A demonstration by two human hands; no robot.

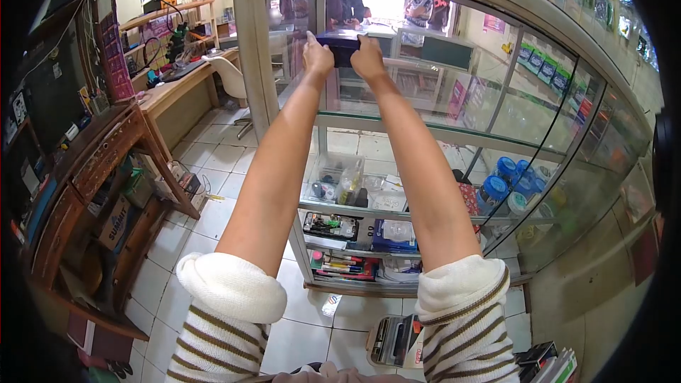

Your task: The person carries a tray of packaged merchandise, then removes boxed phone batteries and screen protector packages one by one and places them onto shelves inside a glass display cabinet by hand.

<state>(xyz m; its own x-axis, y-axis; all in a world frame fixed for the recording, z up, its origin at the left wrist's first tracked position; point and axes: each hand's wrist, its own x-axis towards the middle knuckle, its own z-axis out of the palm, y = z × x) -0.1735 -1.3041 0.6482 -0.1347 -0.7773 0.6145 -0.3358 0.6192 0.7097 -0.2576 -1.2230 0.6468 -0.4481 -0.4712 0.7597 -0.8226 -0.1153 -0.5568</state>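
Observation:
Both arms reach forward into the upper part of a glass display case [247, 42]. Between my hands is a dark blue box [340, 41], held level by its two sides. My left hand [317, 57] grips its left side with the thumb side up. On the opposite side, my right hand [367, 57] has its fingers curled against the box. Below my hands runs the glass shelf edge [369, 119]. The far side of the box is hidden.
Lower shelves hold a clear plastic container [338, 176], blue-lidded jars [494, 190] and a tray of pens [344, 264]. To the left are a wooden cabinet [106, 149], a desk [177, 84] and a white chair [228, 76]. A case of items [396, 340] lies on the tiled floor.

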